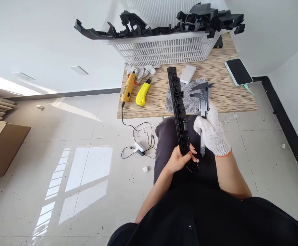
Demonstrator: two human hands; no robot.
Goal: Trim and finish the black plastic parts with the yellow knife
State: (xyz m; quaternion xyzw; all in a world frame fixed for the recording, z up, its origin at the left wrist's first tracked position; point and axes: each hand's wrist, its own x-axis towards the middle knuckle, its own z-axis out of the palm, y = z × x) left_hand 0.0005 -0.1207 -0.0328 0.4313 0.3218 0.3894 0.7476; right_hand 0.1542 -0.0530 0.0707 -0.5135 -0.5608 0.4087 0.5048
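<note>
My bare left hand [180,159] is closed round the near end of a long black plastic part [178,106], which points away from me across my lap to the table edge. My right hand [210,132], in a white knit glove, grips a metal vernier caliper [203,99] just right of the part. The caliper's jaws lie over a grey cloth [190,102] on the striped wooden table [223,99]. Caliper and part are close but apart.
A white slotted basket [164,49] full of black plastic parts stands at the table's back. On the table lie a yellow rotary tool [128,87], a yellow utility knife [143,93], a white glove [143,71], a white box [188,73] and a phone [238,71]. Cables and a charger [139,147] lie on the tiled floor; cardboard [2,147] sits left.
</note>
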